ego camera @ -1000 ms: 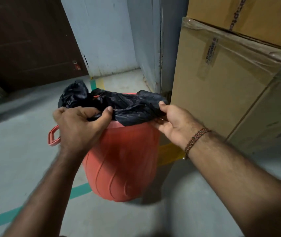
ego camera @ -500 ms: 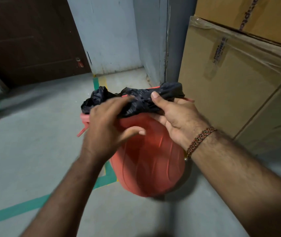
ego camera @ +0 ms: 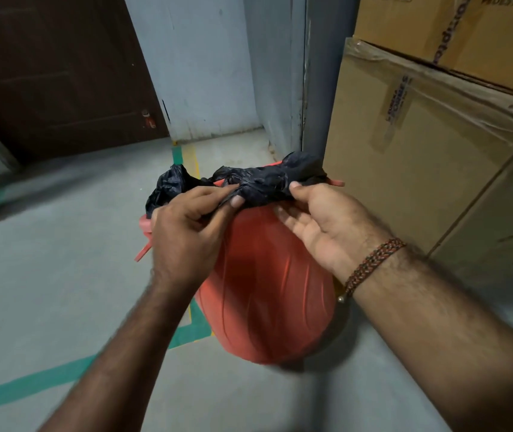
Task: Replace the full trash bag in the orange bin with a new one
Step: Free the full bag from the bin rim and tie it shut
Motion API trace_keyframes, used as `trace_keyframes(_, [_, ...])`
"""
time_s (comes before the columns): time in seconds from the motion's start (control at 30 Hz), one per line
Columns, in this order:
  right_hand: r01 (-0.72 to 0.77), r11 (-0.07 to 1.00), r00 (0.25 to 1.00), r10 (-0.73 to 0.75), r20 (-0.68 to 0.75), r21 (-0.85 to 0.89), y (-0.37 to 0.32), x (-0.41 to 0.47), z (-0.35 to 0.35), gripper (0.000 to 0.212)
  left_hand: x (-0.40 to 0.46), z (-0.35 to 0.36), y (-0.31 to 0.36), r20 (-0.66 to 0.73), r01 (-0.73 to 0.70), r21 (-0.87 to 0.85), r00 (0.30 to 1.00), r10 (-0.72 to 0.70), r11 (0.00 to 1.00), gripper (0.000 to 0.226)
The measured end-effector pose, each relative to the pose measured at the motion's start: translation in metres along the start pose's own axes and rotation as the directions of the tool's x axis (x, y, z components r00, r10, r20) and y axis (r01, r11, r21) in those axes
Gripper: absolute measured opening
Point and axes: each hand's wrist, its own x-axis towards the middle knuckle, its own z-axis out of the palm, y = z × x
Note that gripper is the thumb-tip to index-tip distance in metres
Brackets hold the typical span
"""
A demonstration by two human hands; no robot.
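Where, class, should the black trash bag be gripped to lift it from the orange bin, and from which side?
Grip the black trash bag at its bunched, twisted neck above the orange bin rim, coming from above; the gathered plastic there probably gives a firm handhold.

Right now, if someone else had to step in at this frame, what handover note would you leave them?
Left hand: pinches the gathered top of the black trash bag.
Right hand: thumb on the bag's bunched plastic, palm turned up under it.
The bag sits in the orange bin on the floor, beside stacked cardboard boxes.
Done: bag mouth gathered at the rim.
Left: tie it if needed, lift the bag out, fit a new one. No new bag is in view.
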Motion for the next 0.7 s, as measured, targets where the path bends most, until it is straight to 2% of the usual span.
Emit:
trace_keyframes(0.07, [-0.01, 0.999, 0.999, 0.008, -0.031, -0.044, -0.001, 0.0, 0.002, 0.021, -0.001, 0.003, 0.003, -0.038, 0.051, -0.03, 0.998, -0.052, 0.998, 0.024])
trace_keyframes(0.17, [0.006, 0.984, 0.993, -0.028, -0.118, -0.181, -0.002, -0.002, 0.003, 0.014, -0.003, 0.007, 0.007, -0.104, 0.074, -0.037, 0.992, -0.078, 0.997, 0.025])
trace_keyframes(0.23, [0.066, 0.959, 0.97, -0.126, -0.206, -0.277, -0.001, -0.004, 0.003, 0.014, -0.005, 0.01, 0.009, -0.128, 0.095, -0.032, 0.987, -0.098, 0.995, 0.029])
trace_keyframes(0.3, [0.178, 0.902, 0.917, -0.297, -0.266, -0.393, -0.003, -0.008, 0.004, 0.017, -0.005, 0.011, 0.01, -0.138, 0.127, -0.021, 0.982, -0.129, 0.992, 0.025])
trace_keyframes(0.37, [0.249, 0.883, 0.892, -0.37, -0.261, -0.399, -0.007, -0.011, 0.008, 0.021, -0.003, 0.011, 0.009, -0.133, 0.155, -0.023, 0.979, -0.157, 0.988, 0.019])
trace_keyframes(0.57, [0.258, 0.966, 0.966, -0.258, -0.022, -0.027, -0.022, -0.02, 0.016, 0.012, -0.001, 0.008, 0.006, -0.125, 0.189, 0.031, 0.975, -0.184, 0.981, 0.033])
trace_keyframes(0.63, [0.248, 0.966, 0.957, -0.255, 0.138, 0.07, -0.026, -0.024, 0.016, 0.013, -0.001, 0.007, 0.004, -0.131, 0.209, 0.028, 0.97, -0.203, 0.978, 0.043])
trace_keyframes(0.7, [0.203, 0.967, 0.917, -0.242, 0.318, 0.153, -0.03, -0.026, 0.011, 0.006, -0.001, 0.005, 0.004, -0.158, 0.256, 0.011, 0.955, -0.251, 0.967, 0.056])
